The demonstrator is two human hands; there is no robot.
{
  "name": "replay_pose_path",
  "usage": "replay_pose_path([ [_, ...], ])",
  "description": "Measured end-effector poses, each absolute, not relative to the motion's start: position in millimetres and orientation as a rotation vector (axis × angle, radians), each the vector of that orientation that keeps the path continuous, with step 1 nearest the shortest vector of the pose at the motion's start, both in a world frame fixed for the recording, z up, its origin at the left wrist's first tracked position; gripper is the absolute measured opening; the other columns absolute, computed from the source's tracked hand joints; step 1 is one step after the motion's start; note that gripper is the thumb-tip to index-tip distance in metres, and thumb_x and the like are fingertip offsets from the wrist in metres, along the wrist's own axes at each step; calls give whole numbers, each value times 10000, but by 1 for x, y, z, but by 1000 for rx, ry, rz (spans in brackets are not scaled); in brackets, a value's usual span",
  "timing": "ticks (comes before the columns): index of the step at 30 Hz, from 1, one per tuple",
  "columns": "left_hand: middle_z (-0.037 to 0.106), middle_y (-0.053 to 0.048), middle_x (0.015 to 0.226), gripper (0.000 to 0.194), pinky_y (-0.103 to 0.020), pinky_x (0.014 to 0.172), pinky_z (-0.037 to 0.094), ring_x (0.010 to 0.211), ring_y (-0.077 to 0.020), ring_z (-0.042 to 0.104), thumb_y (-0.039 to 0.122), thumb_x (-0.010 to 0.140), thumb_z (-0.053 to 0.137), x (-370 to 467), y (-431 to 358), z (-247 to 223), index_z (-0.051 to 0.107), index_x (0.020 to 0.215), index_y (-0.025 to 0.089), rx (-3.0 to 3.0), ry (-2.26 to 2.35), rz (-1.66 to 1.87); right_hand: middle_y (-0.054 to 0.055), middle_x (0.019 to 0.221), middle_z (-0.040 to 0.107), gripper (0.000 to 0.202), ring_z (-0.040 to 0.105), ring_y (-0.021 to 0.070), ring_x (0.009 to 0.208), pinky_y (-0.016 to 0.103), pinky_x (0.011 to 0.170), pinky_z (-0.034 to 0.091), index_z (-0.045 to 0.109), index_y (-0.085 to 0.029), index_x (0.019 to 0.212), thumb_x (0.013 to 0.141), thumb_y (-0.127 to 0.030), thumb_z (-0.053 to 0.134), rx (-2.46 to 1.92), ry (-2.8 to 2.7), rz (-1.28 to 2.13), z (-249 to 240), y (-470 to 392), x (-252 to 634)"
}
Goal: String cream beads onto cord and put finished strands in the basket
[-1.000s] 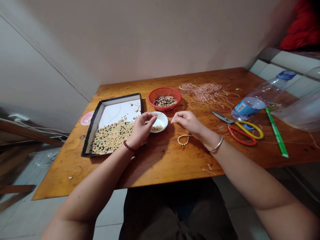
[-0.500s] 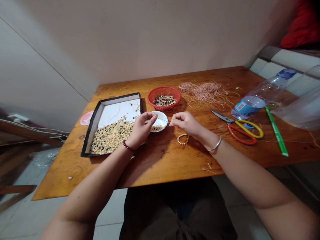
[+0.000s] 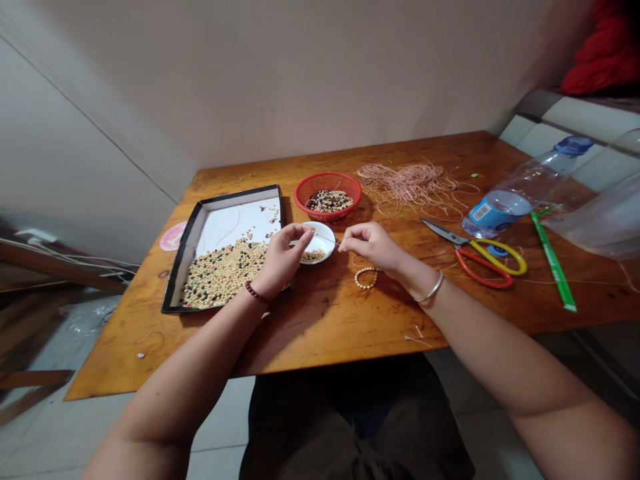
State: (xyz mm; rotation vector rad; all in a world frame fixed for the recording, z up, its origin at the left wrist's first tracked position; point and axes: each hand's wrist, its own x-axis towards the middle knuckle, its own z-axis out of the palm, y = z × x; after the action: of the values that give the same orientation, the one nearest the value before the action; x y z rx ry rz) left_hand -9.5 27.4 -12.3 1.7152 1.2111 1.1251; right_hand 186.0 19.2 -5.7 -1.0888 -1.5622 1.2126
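Observation:
My left hand is closed in a pinch above the white bowl, with what looks like a tiny bead at the fingertips. A thin thread runs from there across the bowl to my right hand, whose thumb and forefinger are pinched on it. Pale beads lie in the bowl. Just below my right hand a ring of strung pale beads rests on the wooden table. The exact end of the thread at the left fingertips is too small to make out.
Left stands a black-edged tray of mixed beads; behind the bowl, a red basket with more. Tangled pink thread, scissors, a plastic bottle and a green strip lie to the right.

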Motion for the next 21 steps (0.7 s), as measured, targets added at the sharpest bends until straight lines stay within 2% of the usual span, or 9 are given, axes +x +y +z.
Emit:
replay_pose_path([
  [9,687,-75,936,272,-272,753,490,824,-165,617,415,824,606,-8,23,-9,652,876,152,1755,1205,1079,-21,522,545,142,413,88,517,239,517,305,611,-143,552,625,-264,619,-1091,-1509,1257,-4,18,184],
  [16,703,-81,937,302,-249,697,502,817,-154,630,422,797,645,-9,28,-10,675,937,156,1557,1205,1185,-72,447,396,187,282,61,467,231,470,217,543,-157,506,639,-264,620,-1097,-1466,1233,-2,16,184],
  [21,708,-94,990,315,-254,706,516,852,-161,646,418,777,675,-9,28,-9,677,954,158,1479,1163,1195,-50,473,455,161,328,70,485,233,483,232,573,-149,523,627,-269,602,-1081,-1503,1248,-4,16,183],
])
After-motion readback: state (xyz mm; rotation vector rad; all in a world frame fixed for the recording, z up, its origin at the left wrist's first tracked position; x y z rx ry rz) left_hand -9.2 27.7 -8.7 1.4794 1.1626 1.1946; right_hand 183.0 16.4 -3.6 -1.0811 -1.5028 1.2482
